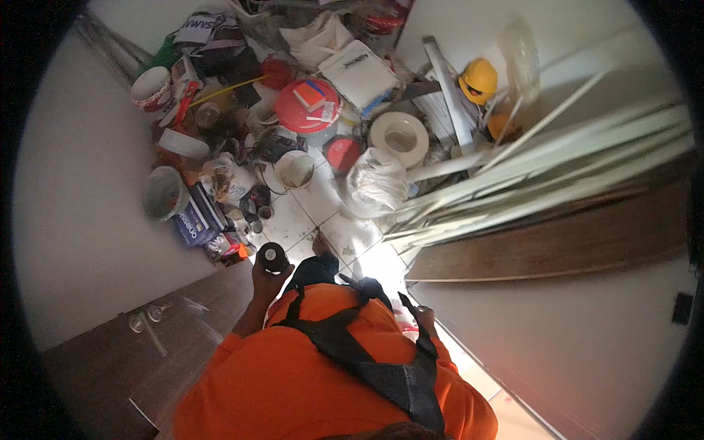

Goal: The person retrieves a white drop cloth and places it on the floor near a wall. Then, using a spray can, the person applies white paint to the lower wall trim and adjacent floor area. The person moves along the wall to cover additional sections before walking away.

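Observation:
My left hand (268,280) is closed around a dark round object (272,257) with a small pale disc at the centre of its end. From above I cannot make out whether it is a can, a spool or something else. On the other side of my body, my right hand (425,318) is low beside my hip with its fingers curled. A white and red object (405,321) shows next to it, partly hidden by my body and a black strap. Whether that hand grips it is unclear.
Clutter fills the far floor: a red-lidded bucket (309,105), a pale bucket (295,169), a grey bucket (166,193), a white sack (376,182) and a yellow hard hat (479,81). Long pale strips (557,169) and a brown board (543,246) lean along the right wall.

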{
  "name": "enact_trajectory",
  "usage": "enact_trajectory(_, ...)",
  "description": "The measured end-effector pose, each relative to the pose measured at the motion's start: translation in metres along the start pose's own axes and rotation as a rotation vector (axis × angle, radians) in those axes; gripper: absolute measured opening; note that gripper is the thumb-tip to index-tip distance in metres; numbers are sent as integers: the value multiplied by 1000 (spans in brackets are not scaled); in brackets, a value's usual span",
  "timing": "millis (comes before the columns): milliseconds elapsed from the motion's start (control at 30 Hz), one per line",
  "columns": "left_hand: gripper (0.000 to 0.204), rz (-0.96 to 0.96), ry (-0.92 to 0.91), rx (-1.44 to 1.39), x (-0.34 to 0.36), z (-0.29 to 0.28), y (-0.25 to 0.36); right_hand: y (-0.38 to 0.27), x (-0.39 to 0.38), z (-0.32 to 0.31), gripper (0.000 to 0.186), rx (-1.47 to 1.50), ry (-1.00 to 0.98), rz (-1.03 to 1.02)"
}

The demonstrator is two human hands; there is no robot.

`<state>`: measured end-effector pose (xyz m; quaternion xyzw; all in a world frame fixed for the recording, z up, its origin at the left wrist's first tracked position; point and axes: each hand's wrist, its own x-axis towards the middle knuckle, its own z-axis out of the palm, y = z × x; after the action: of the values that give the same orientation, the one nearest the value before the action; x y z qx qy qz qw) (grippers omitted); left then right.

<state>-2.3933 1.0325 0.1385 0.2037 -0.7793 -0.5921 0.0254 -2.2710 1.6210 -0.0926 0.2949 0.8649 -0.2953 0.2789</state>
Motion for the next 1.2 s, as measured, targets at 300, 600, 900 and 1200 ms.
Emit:
enact_trajectory(300, 57, -13, 126, -15, 73, -37, -16, -217, 63, -21, 54, 56, -53, -217)
enact_trajectory(600, 59, -239, 275, 60, 33, -71, -55, -276, 149, -6, 55, -507, -360, -391)
enact_trajectory(900, 42, -239, 429, 68, 37, -76, 0, -414, 183, -23, 39, -449, -168, -645)
enact_trajectory(1200, 56, -470, 624, -68, 39, -78, -57, -620, 229, -30, 22, -581, 70, -1000)
